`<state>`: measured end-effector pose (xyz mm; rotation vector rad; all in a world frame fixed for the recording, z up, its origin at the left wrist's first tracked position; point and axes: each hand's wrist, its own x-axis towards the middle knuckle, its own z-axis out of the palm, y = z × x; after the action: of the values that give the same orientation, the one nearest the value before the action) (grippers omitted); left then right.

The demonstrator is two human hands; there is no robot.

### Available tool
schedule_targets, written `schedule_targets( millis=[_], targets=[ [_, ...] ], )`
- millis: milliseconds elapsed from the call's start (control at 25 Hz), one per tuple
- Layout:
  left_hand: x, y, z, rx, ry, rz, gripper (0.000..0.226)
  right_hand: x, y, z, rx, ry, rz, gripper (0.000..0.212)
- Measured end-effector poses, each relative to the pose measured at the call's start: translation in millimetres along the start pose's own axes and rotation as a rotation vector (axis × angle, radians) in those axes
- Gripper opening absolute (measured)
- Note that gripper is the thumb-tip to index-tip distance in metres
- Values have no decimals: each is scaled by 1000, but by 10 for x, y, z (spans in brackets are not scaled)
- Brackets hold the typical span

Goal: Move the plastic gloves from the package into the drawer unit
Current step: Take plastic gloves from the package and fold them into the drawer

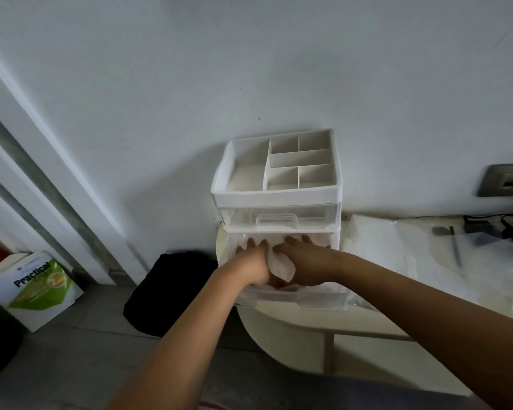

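Note:
A white drawer unit [276,195] with a divided top tray stands against the wall on a cream table. Its lower clear drawer [290,300] is pulled out toward me. Both my hands are inside that drawer, pressing down on the pale plastic gloves [280,266]. My left hand [253,261] lies flat on the left side with fingers spread. My right hand [305,258] lies flat on the right side, fingers pointing to the back. A fold of glove plastic bulges up between the two hands. The upper drawer [279,216] is closed.
To the right on the table [293,327] lie clear plastic sheets and packaging [397,250], a pen [455,247] and black cables [504,224]. A wall socket [505,180] sits above. On the floor are a black bag [166,291] and a green-and-white box [39,288].

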<state>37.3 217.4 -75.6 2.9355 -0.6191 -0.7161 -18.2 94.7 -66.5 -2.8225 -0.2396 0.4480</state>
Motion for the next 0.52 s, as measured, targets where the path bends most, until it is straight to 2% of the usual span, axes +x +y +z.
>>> schedule_targets(
  millis=[120,280,400,520],
  targets=[
    [-21,14,-22,-14,13,30,96,-70,-4,-81,-95,-34,51,59],
    [-62,12,-31,-10,10,-18,115,-310,-91,-188,-439,-18,162,21],
    [-93,20,-36,-60,14,-24,109,-351,-149,-139,-657,-146,232,38],
    [-243,73,-116,-136,114,57,80,-331,-175,-133,-699,-264,267,42]
  ],
)
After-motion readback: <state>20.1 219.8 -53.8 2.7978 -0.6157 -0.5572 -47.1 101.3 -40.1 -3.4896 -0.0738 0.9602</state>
